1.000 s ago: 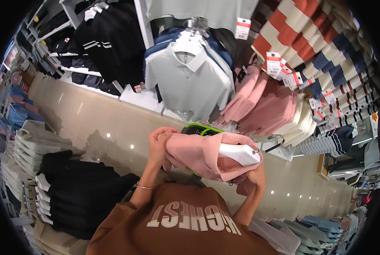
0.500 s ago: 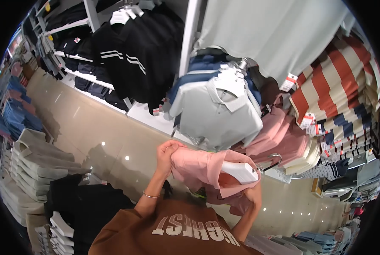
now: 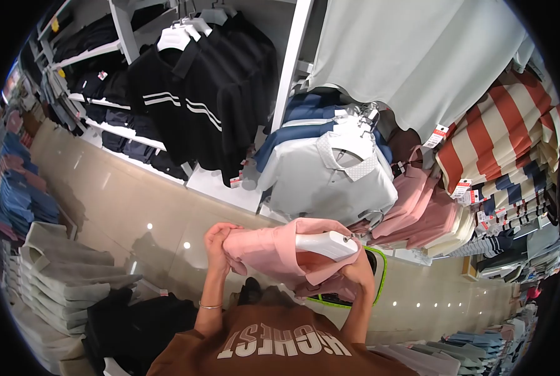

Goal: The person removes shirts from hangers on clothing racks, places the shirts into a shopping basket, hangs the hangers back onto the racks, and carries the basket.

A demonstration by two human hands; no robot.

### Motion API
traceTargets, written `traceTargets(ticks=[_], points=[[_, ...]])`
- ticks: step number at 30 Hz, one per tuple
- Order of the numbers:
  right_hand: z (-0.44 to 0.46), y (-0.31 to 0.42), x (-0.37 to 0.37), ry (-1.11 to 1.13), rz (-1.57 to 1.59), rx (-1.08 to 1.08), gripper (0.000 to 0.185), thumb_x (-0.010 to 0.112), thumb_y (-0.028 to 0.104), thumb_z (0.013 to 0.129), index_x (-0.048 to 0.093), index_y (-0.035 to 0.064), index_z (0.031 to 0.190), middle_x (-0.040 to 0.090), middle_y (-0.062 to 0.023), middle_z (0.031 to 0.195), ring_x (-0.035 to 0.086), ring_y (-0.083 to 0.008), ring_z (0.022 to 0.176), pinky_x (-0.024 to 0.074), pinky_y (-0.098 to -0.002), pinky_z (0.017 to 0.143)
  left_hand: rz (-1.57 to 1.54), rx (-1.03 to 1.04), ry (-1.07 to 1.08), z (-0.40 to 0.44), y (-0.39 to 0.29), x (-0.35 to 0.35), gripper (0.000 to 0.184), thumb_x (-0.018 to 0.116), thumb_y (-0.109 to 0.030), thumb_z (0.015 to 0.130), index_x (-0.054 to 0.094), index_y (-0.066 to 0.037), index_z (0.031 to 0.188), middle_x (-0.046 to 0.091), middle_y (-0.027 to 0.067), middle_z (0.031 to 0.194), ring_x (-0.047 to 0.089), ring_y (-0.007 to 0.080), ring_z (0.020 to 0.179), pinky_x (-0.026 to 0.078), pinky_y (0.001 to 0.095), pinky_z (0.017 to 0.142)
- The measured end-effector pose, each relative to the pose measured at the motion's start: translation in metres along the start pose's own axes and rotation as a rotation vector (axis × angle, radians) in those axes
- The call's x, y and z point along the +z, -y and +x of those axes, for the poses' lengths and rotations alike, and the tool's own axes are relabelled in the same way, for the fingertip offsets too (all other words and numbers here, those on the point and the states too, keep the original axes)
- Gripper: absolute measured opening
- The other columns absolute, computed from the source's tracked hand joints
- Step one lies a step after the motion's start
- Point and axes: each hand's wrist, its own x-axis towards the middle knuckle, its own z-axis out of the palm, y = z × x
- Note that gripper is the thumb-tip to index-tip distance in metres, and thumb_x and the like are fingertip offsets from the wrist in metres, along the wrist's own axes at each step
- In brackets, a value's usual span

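Observation:
A pink collared shirt (image 3: 261, 244) is stretched between my hands in front of my chest, with a white hanger (image 3: 327, 245) inside its neck and the metal hook pointing right. My left hand (image 3: 215, 243) pinches the fabric at the shirt's left end, fingers closed. On the other side, my right hand (image 3: 361, 272) is wrapped round the shirt just below the collar; some of its fingers are hidden by cloth. Just beyond the shirt hangs a light grey polo shirt (image 3: 330, 178) on a rack.
Black shirts (image 3: 198, 106) hang at the upper left beside shelves of folded clothes. Pink shirts (image 3: 411, 207) and striped shirts (image 3: 493, 131) hang on the right. A green-rimmed basket (image 3: 383, 276) is on the floor below my right hand. Grey garments (image 3: 61, 269) stand lower left.
Both hands and the pink shirt have shifted left in view. The green-rimmed basket shows more now. Both hands keep their hold.

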Motion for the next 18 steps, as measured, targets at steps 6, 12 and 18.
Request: traceTargets(ticks=[6,12,18], points=[[0.017,0.004,0.012,0.151,0.040,0.052,0.048,0.064,-0.003,0.053,0.052,-0.0022,0.100,0.059,-0.0057,0.089,0.054,-0.0124,0.081,0.0464,-0.0273,0.072,0.082,-0.017,-0.011,0.005,-0.015,-0.005,0.018,0.050,-0.010,0.083,0.059,0.005,0.085,0.064,0.0182,0.084,0.062,0.0215,0.076,0.051,0.0313,0.072],[0.039,0.011,0.024,0.126,0.038,0.065,0.051,0.064,-0.002,0.053,0.050,-0.0021,0.101,0.059,-0.0055,0.089,0.054,-0.0125,0.081,0.0462,-0.0274,0.071,0.160,-0.037,-0.038,0.023,-0.021,-0.016,0.019,0.051,-0.012,0.083,0.061,0.005,0.085,0.063,0.0134,0.081,0.059,0.0173,0.072,0.048,0.0276,0.067],[0.078,0.012,0.027,0.121,0.001,-0.017,0.044,0.058,-0.006,0.055,0.053,-0.0036,0.098,0.061,-0.0070,0.083,0.055,-0.0125,0.077,0.0469,-0.0269,0.066,0.241,-0.064,-0.004,0.053,-0.029,-0.016,0.021,0.052,-0.015,0.083,0.062,0.004,0.087,0.060,0.0074,0.077,0.056,0.0136,0.071,0.045,0.0255,0.066]])
